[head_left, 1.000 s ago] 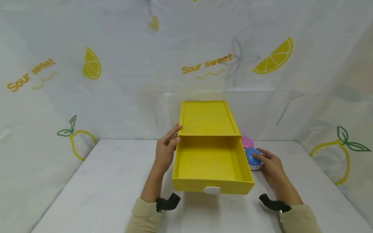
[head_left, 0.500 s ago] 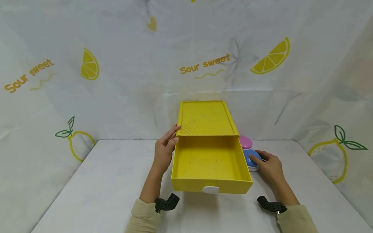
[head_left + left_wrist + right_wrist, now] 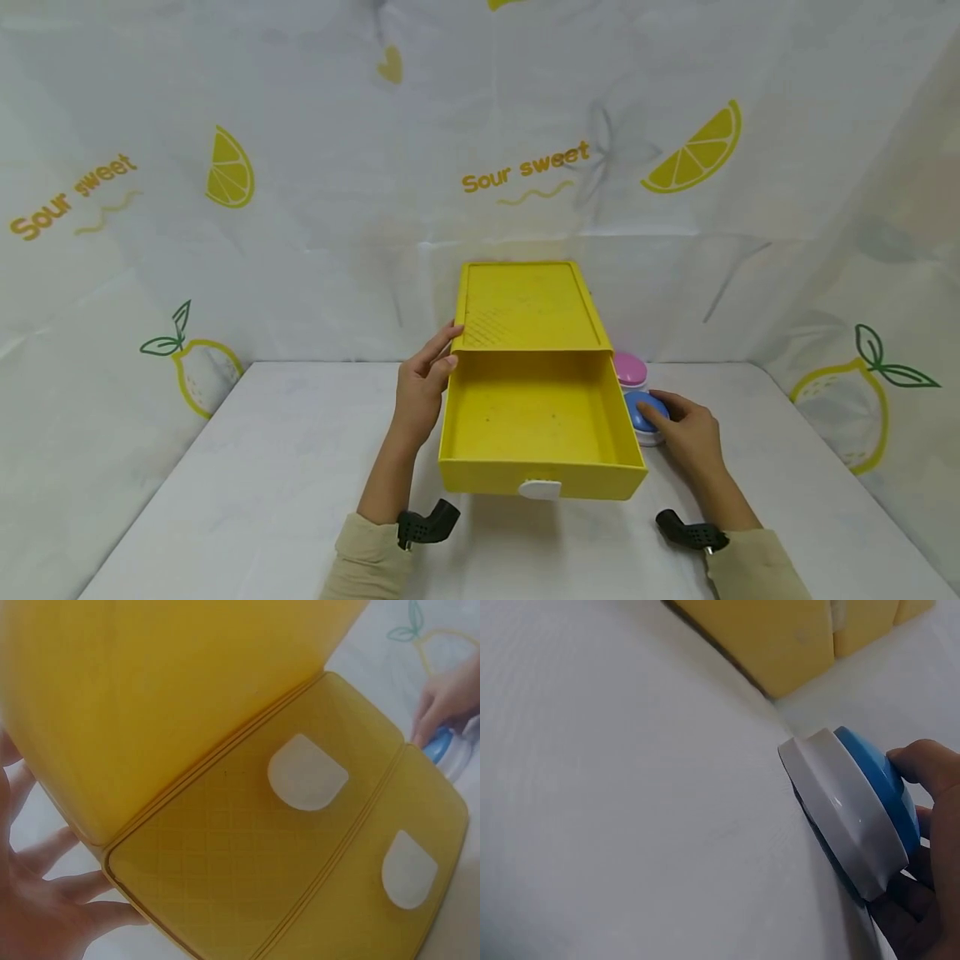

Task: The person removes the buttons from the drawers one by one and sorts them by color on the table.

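A yellow drawer cabinet [image 3: 532, 304] stands mid-table with its top drawer [image 3: 540, 479] pulled out, the drawer's bare floor showing. My left hand [image 3: 420, 396] rests against the cabinet's left side, fingers spread along it and thumb near the front edge. To the right of the drawer, my right hand [image 3: 690, 433] holds a round push button [image 3: 645, 410] with a blue dome and white base, thumb on the dome and fingers round the far side. In the right wrist view the button's white base [image 3: 840, 814] is at or just above the table surface; I cannot tell which.
A similar pink-topped button [image 3: 630, 368] stands behind the blue one, partly hidden by the cabinet. Lower drawers with white handles [image 3: 307, 772] are shut in the left wrist view. A white cloth printed with lemons [image 3: 337, 250] hangs behind the white table [image 3: 300, 467].
My right hand has brought the blue push button slightly nearer to me, and more of the pink button's white base shows. The view has shifted a little. My left hand stays at the cabinet.
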Action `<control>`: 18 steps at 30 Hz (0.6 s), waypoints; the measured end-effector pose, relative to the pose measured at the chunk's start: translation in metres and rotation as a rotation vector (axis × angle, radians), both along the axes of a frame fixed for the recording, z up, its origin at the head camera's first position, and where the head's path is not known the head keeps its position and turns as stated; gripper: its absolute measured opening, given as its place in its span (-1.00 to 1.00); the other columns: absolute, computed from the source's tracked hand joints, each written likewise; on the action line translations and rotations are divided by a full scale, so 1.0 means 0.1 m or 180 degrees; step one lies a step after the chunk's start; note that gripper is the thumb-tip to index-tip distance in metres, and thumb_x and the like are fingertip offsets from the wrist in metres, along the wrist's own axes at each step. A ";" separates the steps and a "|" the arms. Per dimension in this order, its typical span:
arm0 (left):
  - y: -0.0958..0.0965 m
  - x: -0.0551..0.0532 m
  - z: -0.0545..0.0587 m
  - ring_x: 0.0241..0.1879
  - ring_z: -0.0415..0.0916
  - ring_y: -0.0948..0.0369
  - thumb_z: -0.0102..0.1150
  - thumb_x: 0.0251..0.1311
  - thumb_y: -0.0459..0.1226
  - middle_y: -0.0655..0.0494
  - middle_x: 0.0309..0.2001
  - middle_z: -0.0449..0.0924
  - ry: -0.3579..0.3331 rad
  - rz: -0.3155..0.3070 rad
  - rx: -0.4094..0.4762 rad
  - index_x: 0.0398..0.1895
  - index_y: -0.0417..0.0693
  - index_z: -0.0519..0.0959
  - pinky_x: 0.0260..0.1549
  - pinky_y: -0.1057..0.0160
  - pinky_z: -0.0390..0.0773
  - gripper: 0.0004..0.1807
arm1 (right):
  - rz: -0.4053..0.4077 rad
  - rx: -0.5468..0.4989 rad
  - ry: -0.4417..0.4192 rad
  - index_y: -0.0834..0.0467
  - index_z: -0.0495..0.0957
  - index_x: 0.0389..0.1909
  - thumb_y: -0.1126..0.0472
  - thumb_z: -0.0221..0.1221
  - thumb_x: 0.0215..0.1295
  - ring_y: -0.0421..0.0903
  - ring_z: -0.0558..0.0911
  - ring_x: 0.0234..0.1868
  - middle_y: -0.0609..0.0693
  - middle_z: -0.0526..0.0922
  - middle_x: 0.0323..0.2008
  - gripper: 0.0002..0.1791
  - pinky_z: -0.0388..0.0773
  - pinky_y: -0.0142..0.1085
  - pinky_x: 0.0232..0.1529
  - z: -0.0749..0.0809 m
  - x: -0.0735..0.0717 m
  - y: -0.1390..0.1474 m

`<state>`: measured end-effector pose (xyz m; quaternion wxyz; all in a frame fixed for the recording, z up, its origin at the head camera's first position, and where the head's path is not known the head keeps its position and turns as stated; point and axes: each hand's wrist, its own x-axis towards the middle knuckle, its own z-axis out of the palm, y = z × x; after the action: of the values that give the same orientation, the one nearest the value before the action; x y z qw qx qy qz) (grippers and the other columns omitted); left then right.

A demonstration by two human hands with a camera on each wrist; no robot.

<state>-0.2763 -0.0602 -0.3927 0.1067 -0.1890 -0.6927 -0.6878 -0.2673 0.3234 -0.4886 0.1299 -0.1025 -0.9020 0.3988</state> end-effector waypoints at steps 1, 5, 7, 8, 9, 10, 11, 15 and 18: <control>0.00 0.00 0.00 0.49 0.31 -0.01 -0.04 0.42 -0.20 0.17 0.53 0.28 -0.0001 0.0003 0.0004 0.40 0.06 0.49 0.31 -0.15 0.49 -0.50 | 0.0010 0.0030 -0.0014 0.28 0.48 0.33 -0.18 0.17 0.41 0.33 0.45 0.34 0.37 0.51 0.30 -0.30 0.33 0.24 0.43 0.00 0.00 0.00; 0.00 0.00 0.00 0.49 0.31 0.00 -0.04 0.42 -0.19 0.18 0.53 0.28 -0.0005 0.0009 0.0002 0.39 0.08 0.49 0.31 -0.15 0.49 -0.51 | 0.0023 0.0143 -0.0093 0.29 0.45 0.35 -0.19 0.12 0.44 0.34 0.42 0.36 0.38 0.48 0.32 -0.29 0.30 0.25 0.44 0.00 0.00 -0.02; 0.00 0.00 -0.01 0.49 0.30 -0.02 -0.04 0.42 -0.18 0.19 0.53 0.28 0.0001 0.0002 -0.0002 0.39 0.09 0.49 0.32 -0.16 0.48 -0.51 | 0.0045 0.0193 -0.0106 0.30 0.42 0.37 -0.20 0.10 0.46 0.35 0.43 0.35 0.39 0.47 0.33 -0.27 0.33 0.25 0.42 0.03 0.02 -0.03; 0.00 0.00 -0.01 0.49 0.30 -0.02 -0.04 0.43 -0.18 0.19 0.53 0.28 -0.0002 -0.0003 -0.0004 0.39 0.09 0.49 0.32 -0.16 0.48 -0.51 | 0.0060 0.0209 -0.0065 0.30 0.42 0.37 -0.19 0.10 0.46 0.35 0.44 0.34 0.39 0.48 0.32 -0.27 0.36 0.25 0.40 0.07 0.04 -0.04; 0.00 -0.01 -0.02 0.49 0.29 -0.03 -0.04 0.43 -0.18 0.19 0.53 0.27 -0.0001 -0.0011 -0.0004 0.39 0.09 0.49 0.32 -0.17 0.47 -0.51 | 0.0078 0.0213 0.0001 0.30 0.43 0.36 -0.19 0.10 0.46 0.34 0.47 0.32 0.38 0.50 0.31 -0.28 0.41 0.22 0.37 0.11 0.06 -0.04; 0.00 -0.01 -0.02 0.49 0.29 -0.04 -0.04 0.43 -0.19 0.18 0.54 0.27 0.0001 -0.0021 -0.0008 0.40 0.08 0.49 0.33 -0.17 0.47 -0.51 | 0.0102 0.0215 0.0100 0.30 0.44 0.35 -0.17 0.11 0.46 0.33 0.51 0.29 0.36 0.53 0.29 -0.30 0.47 0.19 0.33 0.17 0.08 -0.06; 0.00 -0.01 -0.02 0.50 0.28 -0.04 -0.04 0.43 -0.19 0.18 0.54 0.27 -0.0004 -0.0030 -0.0002 0.40 0.09 0.49 0.33 -0.18 0.47 -0.51 | 0.0130 0.0203 0.0214 0.28 0.46 0.34 -0.16 0.13 0.45 0.30 0.55 0.26 0.34 0.56 0.27 -0.32 0.53 0.14 0.28 0.25 0.11 -0.08; -0.01 -0.01 -0.02 0.49 0.29 -0.05 -0.03 0.43 -0.19 0.19 0.53 0.28 0.0004 -0.0017 -0.0008 0.39 0.09 0.49 0.32 -0.19 0.47 -0.51 | 0.0391 0.0086 0.0837 0.23 0.56 0.24 -0.04 0.22 0.42 -0.03 0.69 0.10 0.22 0.67 0.16 -0.46 0.63 -0.48 0.09 0.66 0.26 -0.22; -0.01 0.00 -0.01 0.50 0.27 -0.05 -0.03 0.43 -0.19 0.19 0.53 0.28 0.0017 -0.0030 -0.0005 0.40 0.08 0.49 0.33 -0.20 0.46 -0.51 | 0.0689 -0.0072 0.1253 0.22 0.61 0.17 0.11 0.28 0.38 -0.35 0.65 0.01 0.01 0.72 0.09 -0.58 0.44 -0.78 0.03 0.99 0.43 -0.37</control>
<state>-0.2768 -0.0615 -0.3938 0.1053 -0.1941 -0.6921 -0.6872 -0.2246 0.2867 -0.3894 0.2587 0.0733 -0.8604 0.4328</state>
